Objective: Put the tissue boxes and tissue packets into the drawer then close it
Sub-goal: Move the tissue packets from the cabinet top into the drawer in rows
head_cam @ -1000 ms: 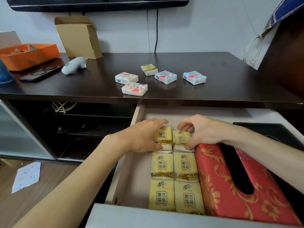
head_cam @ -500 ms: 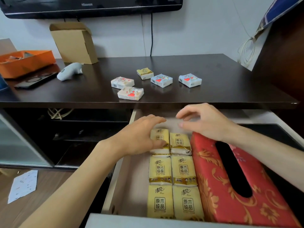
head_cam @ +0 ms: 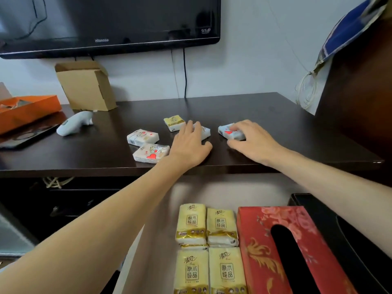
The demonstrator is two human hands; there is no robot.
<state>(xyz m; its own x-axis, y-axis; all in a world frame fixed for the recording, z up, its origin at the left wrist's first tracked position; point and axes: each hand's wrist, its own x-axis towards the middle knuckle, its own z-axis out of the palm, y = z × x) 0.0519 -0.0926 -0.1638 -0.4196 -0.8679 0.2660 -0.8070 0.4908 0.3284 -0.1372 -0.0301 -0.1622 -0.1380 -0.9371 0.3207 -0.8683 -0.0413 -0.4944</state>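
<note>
Cabinet top (head_cam: 275, 124), dark, glossy. Five small packets on it, all near the front edge.

Drawer (head_cam: 161, 230) below, pulled open. Holds a red tissue box (head_cam: 265, 251) at right, yellow packets (head_cam: 209, 247) in rows to its left, touching it. Bare floor space at the drawer's left and back.

Left hand (head_cam: 188, 145): palm down, fingers spread over a packet (head_cam: 205, 132), which is mostly hidden. Not closed round it; cannot tell if it grips yet.

Right hand (head_cam: 252, 141): fingers curled over the top of a blue packet (head_cam: 230, 132), thumb low on the near side. Looks like a pinch forming; the packet rests on the top.

Three packets untouched: yellow one (head_cam: 174, 122) behind the left hand, two white ones (head_cam: 146, 145) to its left.

Risks, as judged:
- Slick wrap on a glossy top: a flat palm may push a packet instead of lifting it.
- Left wrist sits close to the nearest white packet; a sweep back could knock it off the edge.
- Both hands loaded, dropping blind into the drawer could upset the yellow rows.
- A packet standing proud could jam the close.
</note>
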